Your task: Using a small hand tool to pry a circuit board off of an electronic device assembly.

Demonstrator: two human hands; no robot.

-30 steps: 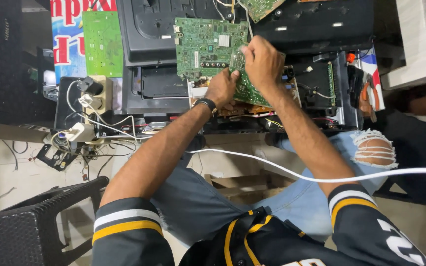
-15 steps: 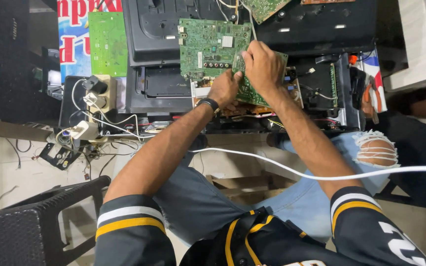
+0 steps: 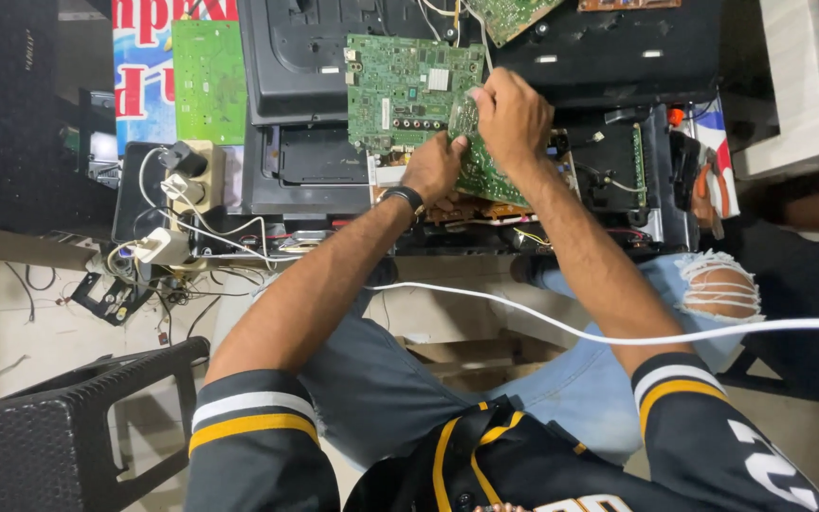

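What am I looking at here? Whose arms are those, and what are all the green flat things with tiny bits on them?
The picture comes from a camera worn on a person's head, looking down, so the two arms are that person's own. The left hand, with a dark band at its wrist, and the right hand both hold a small green circuit board. A bigger green circuit board rests just behind it on a black casing. These boards are the insides of electronic machines. To the left sits a power strip with plugs and tangled wires. A white cable runs across the person's lap, and a black stool stands at the lower left.
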